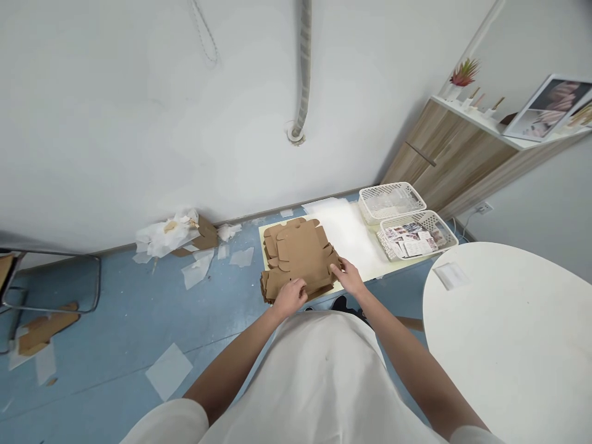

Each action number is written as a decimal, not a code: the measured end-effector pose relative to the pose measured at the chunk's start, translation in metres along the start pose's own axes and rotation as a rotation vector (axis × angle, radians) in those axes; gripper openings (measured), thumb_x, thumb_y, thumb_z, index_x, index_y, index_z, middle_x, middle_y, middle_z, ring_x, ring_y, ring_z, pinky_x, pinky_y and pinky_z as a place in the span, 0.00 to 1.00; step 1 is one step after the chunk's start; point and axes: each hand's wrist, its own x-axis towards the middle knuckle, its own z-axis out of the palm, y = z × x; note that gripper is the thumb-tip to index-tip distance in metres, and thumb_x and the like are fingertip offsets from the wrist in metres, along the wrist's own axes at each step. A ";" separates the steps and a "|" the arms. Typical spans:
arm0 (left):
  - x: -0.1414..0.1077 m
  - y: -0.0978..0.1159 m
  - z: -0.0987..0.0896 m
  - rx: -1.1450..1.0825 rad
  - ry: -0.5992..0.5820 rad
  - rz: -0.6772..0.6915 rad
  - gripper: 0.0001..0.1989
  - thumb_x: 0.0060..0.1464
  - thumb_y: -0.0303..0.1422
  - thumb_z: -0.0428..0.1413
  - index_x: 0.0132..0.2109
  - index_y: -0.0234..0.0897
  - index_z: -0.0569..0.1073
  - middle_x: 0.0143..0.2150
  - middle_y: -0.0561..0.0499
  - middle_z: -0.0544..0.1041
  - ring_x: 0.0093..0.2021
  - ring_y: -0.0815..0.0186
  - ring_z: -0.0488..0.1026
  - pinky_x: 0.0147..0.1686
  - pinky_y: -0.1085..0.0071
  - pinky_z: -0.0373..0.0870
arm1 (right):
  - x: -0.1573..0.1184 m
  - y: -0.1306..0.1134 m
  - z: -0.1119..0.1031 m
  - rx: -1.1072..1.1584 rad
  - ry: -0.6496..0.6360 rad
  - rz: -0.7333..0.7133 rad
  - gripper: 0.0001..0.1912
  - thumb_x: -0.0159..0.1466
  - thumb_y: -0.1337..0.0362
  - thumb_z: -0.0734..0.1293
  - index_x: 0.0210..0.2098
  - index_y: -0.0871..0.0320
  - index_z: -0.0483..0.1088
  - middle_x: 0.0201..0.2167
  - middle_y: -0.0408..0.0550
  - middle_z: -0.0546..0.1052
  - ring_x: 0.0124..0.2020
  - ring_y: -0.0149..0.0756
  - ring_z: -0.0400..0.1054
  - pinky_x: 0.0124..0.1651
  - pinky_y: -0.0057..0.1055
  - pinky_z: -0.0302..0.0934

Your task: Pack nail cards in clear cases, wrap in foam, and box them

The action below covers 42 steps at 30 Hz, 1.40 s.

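Note:
A stack of flat brown cardboard boxes (300, 250), unfolded with tabs and flaps along their edges, lies on a low table in front of me. My right hand (350, 277) grips the right edge of the top box, thumb above and fingers around the side. At the near edge of the same box is my left hand (290, 297), its fingers curled closed against the cardboard. Part of its grip is hidden by the hand itself. White sheeting (349, 231) covers the table right of the stack.
Two white plastic baskets (393, 220) stand at the table's right end; the nearer contains printed cards (414, 240). A round white table (513, 345) is at my right. Paper scraps (198, 269) and an opened carton (206, 232) lie on the blue floor. A metal-framed chair (98, 277) stands left.

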 end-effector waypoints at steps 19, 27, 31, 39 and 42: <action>-0.008 -0.038 -0.009 -0.629 0.326 -0.494 0.30 0.48 0.44 0.53 0.55 0.33 0.58 0.51 0.39 0.67 0.49 0.58 0.67 0.45 0.61 0.64 | -0.045 0.018 -0.044 -0.162 0.188 0.216 0.27 0.53 0.67 0.57 0.53 0.57 0.61 0.39 0.53 0.72 0.29 0.37 0.68 0.22 0.28 0.63; 0.019 0.015 -0.014 -0.941 0.239 -0.305 0.14 0.46 0.34 0.53 0.41 0.32 0.70 0.37 0.46 0.76 0.37 0.66 0.73 0.38 0.69 0.69 | -0.089 0.027 -0.075 -0.084 0.412 0.221 0.28 0.53 0.66 0.56 0.55 0.56 0.59 0.36 0.50 0.73 0.26 0.34 0.67 0.24 0.29 0.64; 0.042 0.050 -0.004 -0.884 0.138 -0.156 0.14 0.46 0.33 0.52 0.42 0.32 0.69 0.36 0.47 0.75 0.34 0.68 0.73 0.35 0.72 0.69 | -0.125 0.040 -0.093 -0.077 0.555 0.227 0.26 0.57 0.63 0.54 0.55 0.57 0.58 0.32 0.47 0.74 0.25 0.33 0.65 0.27 0.31 0.62; 0.072 0.165 0.050 -0.619 -0.082 0.164 0.16 0.47 0.35 0.52 0.44 0.34 0.70 0.35 0.49 0.73 0.27 0.71 0.70 0.29 0.74 0.67 | -0.229 0.089 -0.141 0.010 0.996 0.280 0.21 0.61 0.52 0.51 0.39 0.59 0.68 0.39 0.51 0.70 0.40 0.38 0.63 0.43 0.34 0.58; 0.073 0.213 0.078 -0.552 -0.183 0.248 0.16 0.47 0.35 0.51 0.44 0.35 0.70 0.35 0.49 0.73 0.28 0.71 0.69 0.29 0.75 0.67 | -0.269 0.116 -0.155 0.064 1.090 0.365 0.20 0.61 0.53 0.50 0.31 0.58 0.67 0.34 0.50 0.69 0.37 0.36 0.63 0.41 0.33 0.58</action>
